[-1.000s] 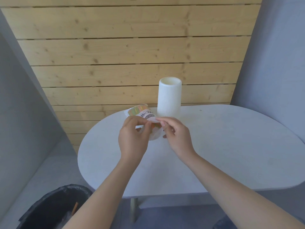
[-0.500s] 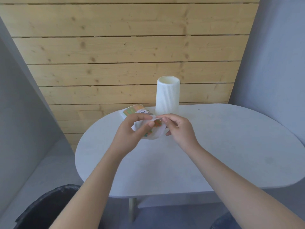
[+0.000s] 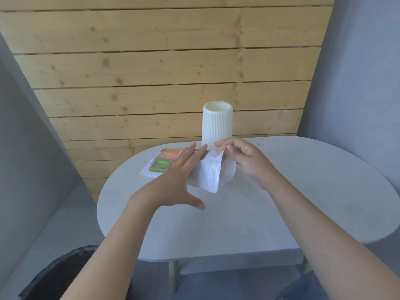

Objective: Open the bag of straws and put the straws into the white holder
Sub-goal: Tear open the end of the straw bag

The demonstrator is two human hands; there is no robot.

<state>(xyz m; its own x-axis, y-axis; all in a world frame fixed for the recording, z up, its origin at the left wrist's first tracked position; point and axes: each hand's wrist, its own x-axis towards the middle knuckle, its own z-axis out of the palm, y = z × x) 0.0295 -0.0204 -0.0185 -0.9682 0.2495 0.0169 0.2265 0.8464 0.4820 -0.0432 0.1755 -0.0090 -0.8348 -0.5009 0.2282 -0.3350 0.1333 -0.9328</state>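
From the head camera, the bag of straws [image 3: 171,164] lies flat on the white table [image 3: 281,191], just in front of the white holder [image 3: 217,124], which stands upright near the table's far edge, close to the wooden wall [image 3: 151,72]. The left hand [image 3: 173,180] is spread with straight fingers and thumb splayed, laid over the middle of the bag; this looks like a way of pinning the pack down so it cannot slide while the other hand works. The right hand [image 3: 244,161] pinches the edge of a clear plastic flap [image 3: 211,174] between thumb and curled fingers, lifting it up and toward the person, probably to peel or tear the wrapper open at that end. The flap hangs loose and crinkled below the pinch. Inside the bag, bands of orange, green and yellow straws [image 3: 165,160] show through the film at the left end; they all appear to be in the pack, though the end under the hands is hidden. The holder's mouth is open to the top, and its inside cannot be seen from this angle, so whether anything is in it is unclear. At lower left, a black-lined bin [image 3: 71,271] sits on the floor beside the table.
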